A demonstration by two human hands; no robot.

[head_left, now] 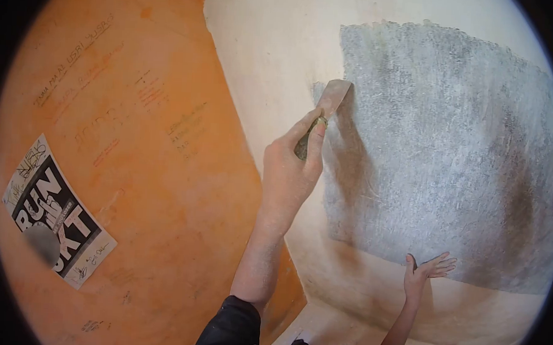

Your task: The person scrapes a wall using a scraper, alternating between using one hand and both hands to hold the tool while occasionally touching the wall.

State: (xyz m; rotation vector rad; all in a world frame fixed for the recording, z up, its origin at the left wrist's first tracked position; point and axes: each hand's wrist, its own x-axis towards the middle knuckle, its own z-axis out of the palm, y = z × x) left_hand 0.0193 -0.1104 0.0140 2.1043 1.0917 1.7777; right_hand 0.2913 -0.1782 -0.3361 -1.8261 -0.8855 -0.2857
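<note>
Left hand (294, 164) closed around a scraper (335, 96), thumb and index finger along its dark handle, flat blade pointing far and slightly right. Blade sits at the left edge of a rough grey patch (438, 149) on the white wall (275, 55); contact can't be told for sure. Right hand (428, 270) nearer and to the right, fingers spread, at the patch's near edge; can't tell if the palm presses. Black sleeve (229, 331) on the left arm. Left side: orange wall (183, 199) with a tilted black-and-white poster (88, 218), big letters "RUN", then "XT" after a partly covered letter, pen scribbles on its white margins. Farther up the orange wall, handwritten capitals (75, 59), partly legible, "USRI" among them; fainter red and dark scrawls right of that.
</note>
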